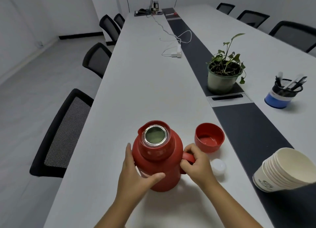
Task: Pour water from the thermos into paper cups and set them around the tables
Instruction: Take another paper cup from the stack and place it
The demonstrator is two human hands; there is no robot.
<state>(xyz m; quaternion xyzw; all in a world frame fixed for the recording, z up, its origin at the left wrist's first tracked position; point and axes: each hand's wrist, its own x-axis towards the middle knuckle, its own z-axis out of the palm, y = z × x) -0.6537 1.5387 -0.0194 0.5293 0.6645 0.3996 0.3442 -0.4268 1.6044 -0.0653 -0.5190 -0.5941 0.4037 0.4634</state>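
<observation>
A red thermos [157, 157] stands upright on the white table [140, 94], its mouth uncovered and showing the silver inner rim. My left hand [135, 173] wraps the left side of its body, thumb across the front. My right hand [196, 164] grips the red handle on its right side. The red lid cup [209, 137] lies mouth-up just right of the thermos. A white stopper [218, 167] rests beside my right hand. A stack of nested paper cups [283, 169] stands at the right, on the dark centre strip.
A potted plant [224, 74] sits on the dark strip [248, 125] ahead right. A pen holder [284, 92] stands farther right. A white charger with cables [177, 51] lies mid-table, a laptop [152, 3] at the far end. Black chairs [65, 133] line both sides.
</observation>
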